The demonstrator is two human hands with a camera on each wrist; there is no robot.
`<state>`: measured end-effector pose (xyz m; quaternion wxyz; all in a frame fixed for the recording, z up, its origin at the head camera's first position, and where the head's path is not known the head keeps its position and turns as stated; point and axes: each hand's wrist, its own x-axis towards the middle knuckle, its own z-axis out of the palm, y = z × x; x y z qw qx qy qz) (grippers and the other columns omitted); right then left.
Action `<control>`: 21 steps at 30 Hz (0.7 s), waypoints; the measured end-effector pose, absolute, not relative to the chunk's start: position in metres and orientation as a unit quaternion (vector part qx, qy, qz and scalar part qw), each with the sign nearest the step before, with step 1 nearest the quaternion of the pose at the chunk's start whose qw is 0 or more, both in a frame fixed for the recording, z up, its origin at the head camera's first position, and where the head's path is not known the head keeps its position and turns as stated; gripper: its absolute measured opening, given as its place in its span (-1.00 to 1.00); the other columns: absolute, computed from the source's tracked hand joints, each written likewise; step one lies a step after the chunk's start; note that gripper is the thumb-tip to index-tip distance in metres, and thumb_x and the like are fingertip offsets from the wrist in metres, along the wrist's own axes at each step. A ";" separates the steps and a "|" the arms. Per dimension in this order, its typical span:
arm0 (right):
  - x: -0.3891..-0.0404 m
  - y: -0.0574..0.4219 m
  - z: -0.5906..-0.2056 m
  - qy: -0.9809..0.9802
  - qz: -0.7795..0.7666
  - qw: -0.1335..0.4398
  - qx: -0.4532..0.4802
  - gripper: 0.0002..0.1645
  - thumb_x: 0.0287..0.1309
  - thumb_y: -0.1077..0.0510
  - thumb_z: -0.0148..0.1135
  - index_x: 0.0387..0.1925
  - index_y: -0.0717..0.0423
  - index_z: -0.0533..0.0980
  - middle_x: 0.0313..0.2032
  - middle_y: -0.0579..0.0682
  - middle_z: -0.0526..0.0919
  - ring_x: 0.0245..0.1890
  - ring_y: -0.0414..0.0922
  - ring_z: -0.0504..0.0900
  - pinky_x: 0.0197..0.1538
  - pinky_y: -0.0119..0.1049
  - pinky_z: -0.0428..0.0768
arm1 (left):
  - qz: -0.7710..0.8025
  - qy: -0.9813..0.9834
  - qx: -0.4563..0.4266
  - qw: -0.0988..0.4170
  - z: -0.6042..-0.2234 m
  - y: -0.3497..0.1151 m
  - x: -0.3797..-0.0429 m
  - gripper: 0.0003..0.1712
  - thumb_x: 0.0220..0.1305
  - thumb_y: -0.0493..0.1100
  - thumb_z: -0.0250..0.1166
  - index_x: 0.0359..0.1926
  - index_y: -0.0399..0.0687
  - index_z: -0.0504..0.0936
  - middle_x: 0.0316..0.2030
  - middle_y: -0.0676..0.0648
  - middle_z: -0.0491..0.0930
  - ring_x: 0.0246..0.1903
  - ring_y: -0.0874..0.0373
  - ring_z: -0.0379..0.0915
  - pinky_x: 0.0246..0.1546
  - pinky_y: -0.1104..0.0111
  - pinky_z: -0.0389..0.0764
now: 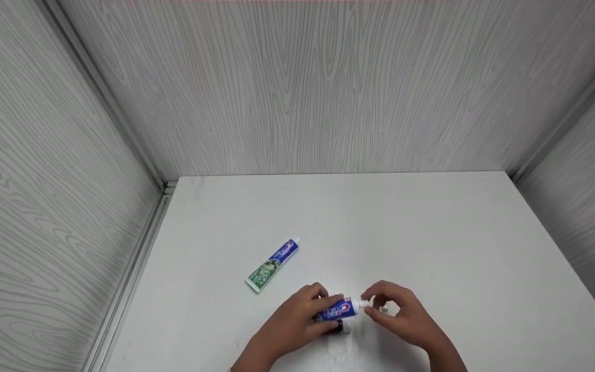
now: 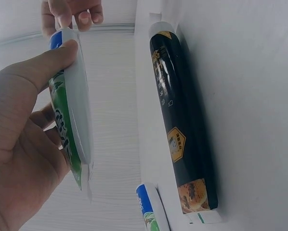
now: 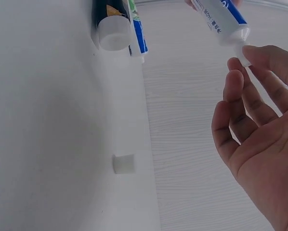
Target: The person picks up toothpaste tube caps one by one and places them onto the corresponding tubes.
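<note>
Toothpaste (image 1: 340, 309) is held over the bench (image 1: 432, 232), well off its back edge; left hand (image 1: 295, 319) grips it, bent-fingered right hand (image 1: 406, 316) pinches its cap (image 1: 363, 304).

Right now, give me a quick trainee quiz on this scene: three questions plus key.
1. Count: how many tubes show in all?
2. True or false: the black tube lies on the table.
3. Pick one: which part of the held tube does the right grip pinch: A) flat end, B) white tip, C) printed middle?

Key: 1. Three: black, held, and another blue-and-green tube lying apart. 2. True. 3. B.
</note>
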<state>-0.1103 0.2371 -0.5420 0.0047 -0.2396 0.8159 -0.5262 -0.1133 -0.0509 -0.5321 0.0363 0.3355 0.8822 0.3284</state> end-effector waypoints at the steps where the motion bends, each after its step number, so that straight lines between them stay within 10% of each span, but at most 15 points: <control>1: -0.110 0.237 -0.542 0.816 -0.526 0.005 -0.239 -0.79 0.36 0.13 0.45 -0.02 -0.18 0.68 -0.11 -0.14 0.75 -0.28 -0.14 0.64 -0.12 -0.21 0.65 | 0.329 0.882 0.335 0.037 -0.532 -0.051 -0.113 -0.43 0.47 0.11 0.38 0.44 0.34 0.58 0.00 0.12 0.56 -0.05 0.29 0.41 0.05 0.38 0.58; 21: -0.113 0.236 -0.544 0.829 -0.521 0.033 -0.200 -0.93 0.47 0.06 0.34 -0.15 -0.20 0.72 -0.21 -0.19 0.76 -0.25 -0.19 0.64 -0.08 -0.29 0.60 | 0.328 0.878 0.348 0.022 -0.536 -0.051 -0.113 -0.43 0.46 0.11 0.39 0.44 0.29 0.59 -0.03 0.12 0.55 -0.07 0.30 0.41 0.02 0.42 0.57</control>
